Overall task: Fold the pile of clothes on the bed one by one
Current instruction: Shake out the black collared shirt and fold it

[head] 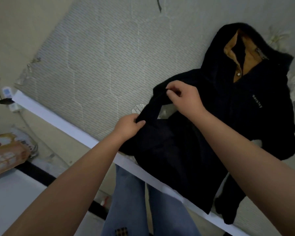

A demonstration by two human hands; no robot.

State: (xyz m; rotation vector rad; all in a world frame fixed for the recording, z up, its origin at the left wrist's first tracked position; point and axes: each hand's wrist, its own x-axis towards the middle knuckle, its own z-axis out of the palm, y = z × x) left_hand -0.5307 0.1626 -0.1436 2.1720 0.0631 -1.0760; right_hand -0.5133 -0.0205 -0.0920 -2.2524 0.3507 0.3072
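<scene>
A black hooded jacket (237, 106) with a mustard-yellow lining lies spread on the bed (95, 53), hood toward the far right, its lower part hanging over the bed's near edge. My left hand (129, 125) grips the end of its left sleeve near the bed's edge. My right hand (182, 97) pinches the same sleeve higher up, lifting it off the jacket's body. The sleeve runs taut between both hands.
The bed's white side rail (58, 120) runs diagonally across the view. On the floor at left sit an orange printed bag (5, 154) and a power strip with a cable (12, 103). My legs in blue jeans (140, 201) stand against the rail.
</scene>
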